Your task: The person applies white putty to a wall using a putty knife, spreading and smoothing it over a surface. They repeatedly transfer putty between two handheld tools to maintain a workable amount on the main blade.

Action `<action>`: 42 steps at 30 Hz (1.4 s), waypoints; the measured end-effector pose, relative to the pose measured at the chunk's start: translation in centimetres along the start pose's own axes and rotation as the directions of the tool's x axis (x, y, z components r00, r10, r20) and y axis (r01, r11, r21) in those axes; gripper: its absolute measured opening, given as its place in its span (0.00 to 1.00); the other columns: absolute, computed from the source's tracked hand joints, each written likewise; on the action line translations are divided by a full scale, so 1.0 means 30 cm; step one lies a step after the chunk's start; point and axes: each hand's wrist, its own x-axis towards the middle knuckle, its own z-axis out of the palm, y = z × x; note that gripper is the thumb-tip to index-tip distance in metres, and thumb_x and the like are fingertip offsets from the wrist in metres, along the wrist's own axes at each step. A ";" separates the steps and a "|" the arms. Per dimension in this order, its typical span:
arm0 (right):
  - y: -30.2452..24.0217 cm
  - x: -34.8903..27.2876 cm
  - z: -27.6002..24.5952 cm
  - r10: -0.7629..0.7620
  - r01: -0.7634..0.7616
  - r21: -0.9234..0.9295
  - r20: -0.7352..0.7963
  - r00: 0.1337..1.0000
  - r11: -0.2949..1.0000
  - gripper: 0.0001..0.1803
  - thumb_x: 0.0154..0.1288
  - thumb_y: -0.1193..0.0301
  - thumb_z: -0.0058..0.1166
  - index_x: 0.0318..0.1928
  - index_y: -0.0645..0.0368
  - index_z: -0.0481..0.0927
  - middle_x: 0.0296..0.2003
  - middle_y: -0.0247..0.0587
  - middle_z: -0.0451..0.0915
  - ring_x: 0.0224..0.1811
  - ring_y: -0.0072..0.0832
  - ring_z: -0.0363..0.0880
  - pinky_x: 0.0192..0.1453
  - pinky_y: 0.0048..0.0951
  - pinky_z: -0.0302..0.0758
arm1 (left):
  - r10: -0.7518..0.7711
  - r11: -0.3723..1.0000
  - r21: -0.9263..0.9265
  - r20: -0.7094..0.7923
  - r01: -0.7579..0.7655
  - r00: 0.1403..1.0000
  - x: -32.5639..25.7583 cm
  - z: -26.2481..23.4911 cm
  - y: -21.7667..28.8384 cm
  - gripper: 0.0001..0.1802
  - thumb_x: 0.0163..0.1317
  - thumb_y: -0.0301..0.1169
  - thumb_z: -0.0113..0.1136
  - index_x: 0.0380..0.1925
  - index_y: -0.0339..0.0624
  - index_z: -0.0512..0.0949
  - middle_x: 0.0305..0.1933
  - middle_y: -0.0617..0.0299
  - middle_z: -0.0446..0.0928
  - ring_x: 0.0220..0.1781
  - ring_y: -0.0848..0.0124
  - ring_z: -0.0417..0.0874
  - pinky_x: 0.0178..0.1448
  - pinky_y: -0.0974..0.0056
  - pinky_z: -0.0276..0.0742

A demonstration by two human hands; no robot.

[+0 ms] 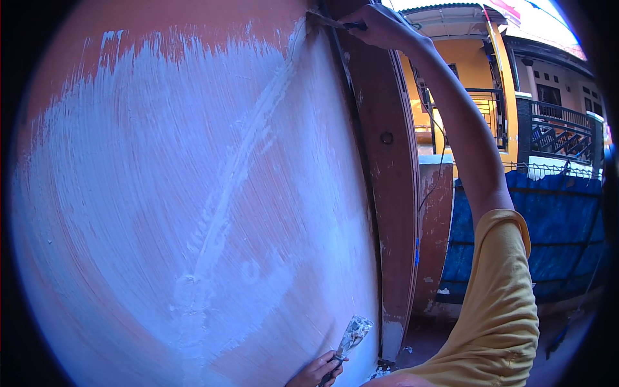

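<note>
My right hand (382,27) is raised high on the right arm, closed around the dark handle of a putty knife (327,21). The flat blade of that knife meets the wall (161,142) near its upper right edge, beside the dark frame. Low in the picture, my left hand (317,371) grips a second putty knife (353,335), blade upward and smeared with white paste. Streaky white filler covers much of the orange-pink wall. A thicker ridge of filler (225,187) runs slantwise from the upper right down to the lower left.
A dark reddish-brown post (385,138) borders the wall on the right. Beyond it stand a low brown wall (436,222), a blue-covered fence (548,226) with wire along its top, and a yellow house (477,61). A thin cable (441,142) hangs near the post.
</note>
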 end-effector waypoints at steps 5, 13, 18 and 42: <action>-0.007 -0.036 -0.027 -0.055 0.055 0.004 0.024 0.998 0.998 0.15 0.62 0.67 0.53 0.50 0.47 0.81 0.26 0.43 0.82 0.27 0.34 0.81 0.37 0.35 0.78 | -0.231 0.970 -0.086 -0.017 0.229 0.973 0.020 -0.022 0.005 0.13 0.71 0.40 0.45 0.48 0.45 0.66 0.21 0.71 0.66 0.10 0.82 0.63 0.11 0.76 0.57; 0.020 -0.071 -0.152 0.090 -0.085 -0.049 0.108 0.990 0.995 0.19 0.57 0.64 0.59 0.49 0.52 0.82 0.38 0.52 0.83 0.41 0.40 0.83 0.50 0.35 0.76 | -0.331 0.933 -0.151 -0.006 0.327 0.944 0.018 -0.064 -0.037 0.24 0.70 0.39 0.47 0.62 0.45 0.61 0.23 0.69 0.69 0.11 0.82 0.63 0.12 0.75 0.57; 0.027 -0.021 -0.049 0.046 -0.036 0.095 -0.104 0.994 0.995 0.15 0.60 0.67 0.55 0.47 0.51 0.83 0.32 0.47 0.83 0.32 0.40 0.83 0.39 0.37 0.78 | -0.183 0.981 -0.077 -0.048 0.179 0.982 0.020 -0.048 -0.048 0.22 0.70 0.40 0.48 0.60 0.45 0.62 0.23 0.70 0.69 0.10 0.82 0.62 0.12 0.75 0.57; -0.180 -0.205 0.388 0.357 -0.179 0.384 -0.463 0.811 0.906 0.21 0.59 0.73 0.50 0.55 0.52 0.77 0.36 0.54 0.80 0.34 0.49 0.81 0.40 0.42 0.77 | -0.175 0.984 0.022 0.023 0.174 0.984 0.009 -0.028 0.022 0.15 0.70 0.42 0.48 0.50 0.45 0.67 0.20 0.72 0.66 0.09 0.82 0.62 0.11 0.75 0.58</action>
